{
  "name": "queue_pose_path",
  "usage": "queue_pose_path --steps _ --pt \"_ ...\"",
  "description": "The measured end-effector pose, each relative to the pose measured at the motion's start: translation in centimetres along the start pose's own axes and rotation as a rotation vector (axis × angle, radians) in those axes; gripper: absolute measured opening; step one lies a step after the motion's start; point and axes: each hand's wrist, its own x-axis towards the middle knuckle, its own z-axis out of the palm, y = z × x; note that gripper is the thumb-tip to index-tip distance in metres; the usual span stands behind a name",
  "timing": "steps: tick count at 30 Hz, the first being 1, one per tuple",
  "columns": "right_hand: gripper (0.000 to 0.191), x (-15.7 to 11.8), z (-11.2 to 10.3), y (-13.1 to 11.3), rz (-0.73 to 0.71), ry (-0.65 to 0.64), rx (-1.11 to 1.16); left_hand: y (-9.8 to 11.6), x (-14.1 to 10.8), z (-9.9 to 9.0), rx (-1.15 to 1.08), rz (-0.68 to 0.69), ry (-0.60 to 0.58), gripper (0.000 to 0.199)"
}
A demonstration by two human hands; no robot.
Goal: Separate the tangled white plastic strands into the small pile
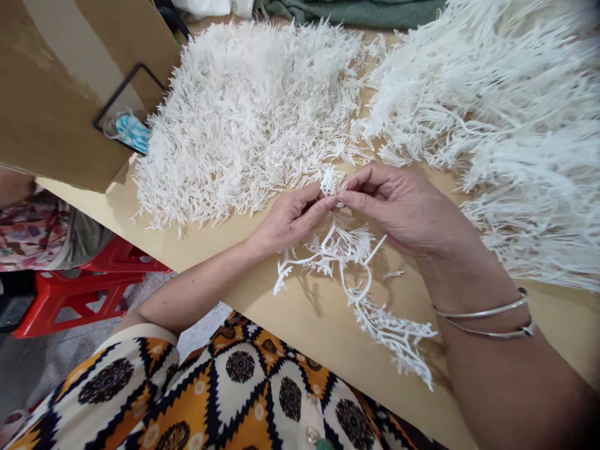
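My left hand (296, 214) and my right hand (400, 203) meet over the table, thumbs and fingertips pinched close together. Between them is a small tuft of white plastic sprigs (329, 179), its fine tips pointing away from me. Both hands grip this tuft; my fingers hide its lower end. Just below my hands are branching white plastic sprigs (382, 319) with thin stems, some lying on the table. A short loose white bit (394, 274) lies beside them, under my right hand.
A large heap of white plastic sprigs (253, 112) covers the table (281, 300) beyond my hands. Another heap of longer white strands (525, 137) spreads at the right. A cardboard box (70, 81) stands at the left. Red stools (79, 300) and another person's patterned clothing (35, 228) are at far left.
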Motion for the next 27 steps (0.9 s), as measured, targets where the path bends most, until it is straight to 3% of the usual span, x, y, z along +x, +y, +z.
queue_pose_path --steps 3,7,10,14,20,23,27 --pt "0.019 0.3 0.2 0.7 -0.050 0.052 -0.064 0.3 0.0 -0.1 0.030 0.006 0.005 0.043" --pt "0.018 0.9 -0.5 1.7 -0.091 0.336 -0.154 0.6 -0.2 -0.2 0.046 0.098 -0.042 0.045" --pt "0.018 1.1 -1.3 1.9 -0.122 0.467 -0.151 0.7 -0.4 -0.2 0.011 0.060 -0.051 0.043" --pt "0.010 0.8 -0.9 1.4 -0.171 0.361 -0.114 0.5 -0.4 -0.1 -0.067 -0.003 -0.026 0.040" --pt "0.019 0.3 -0.7 0.1 -0.106 -0.019 -0.158 0.4 -0.2 -0.1 -0.075 -0.014 -0.013 0.043" --pt "0.019 0.2 -0.9 0.2 -0.086 -0.018 -0.205 0.3 -0.2 -0.1 -0.067 -0.017 -0.001 0.045" --pt "0.020 0.3 -0.4 0.9 -0.131 0.151 -0.361 0.5 -0.1 -0.3 0.007 0.007 -0.009 0.045"
